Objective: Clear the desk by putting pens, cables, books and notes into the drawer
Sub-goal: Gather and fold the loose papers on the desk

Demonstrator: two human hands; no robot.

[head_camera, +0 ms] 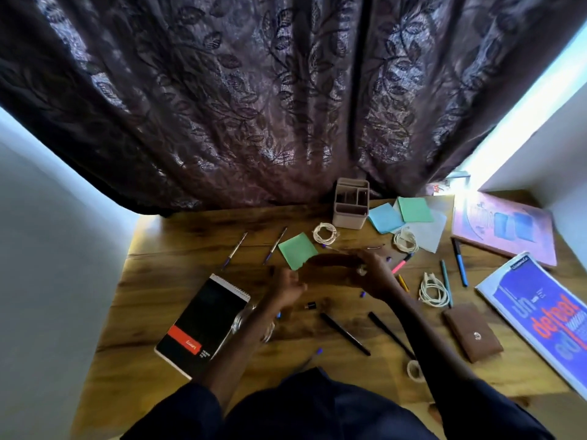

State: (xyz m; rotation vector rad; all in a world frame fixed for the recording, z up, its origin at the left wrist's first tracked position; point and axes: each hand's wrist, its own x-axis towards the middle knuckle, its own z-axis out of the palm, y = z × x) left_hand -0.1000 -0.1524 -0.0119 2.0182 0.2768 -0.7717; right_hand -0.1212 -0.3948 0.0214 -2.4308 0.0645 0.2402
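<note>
Gripping a small pale thing (362, 269), too blurry to name, the right hand (376, 276) hovers mid-desk; left hand (287, 289) beside it hangs loosely curled, empty. Two black pens (344, 333) lie just nearer me, white cable (432, 289) off right, green note (297, 250) behind the hands, black notepad (203, 323) left, blue book (540, 315) far right on the wooden desk (152, 328).
</note>
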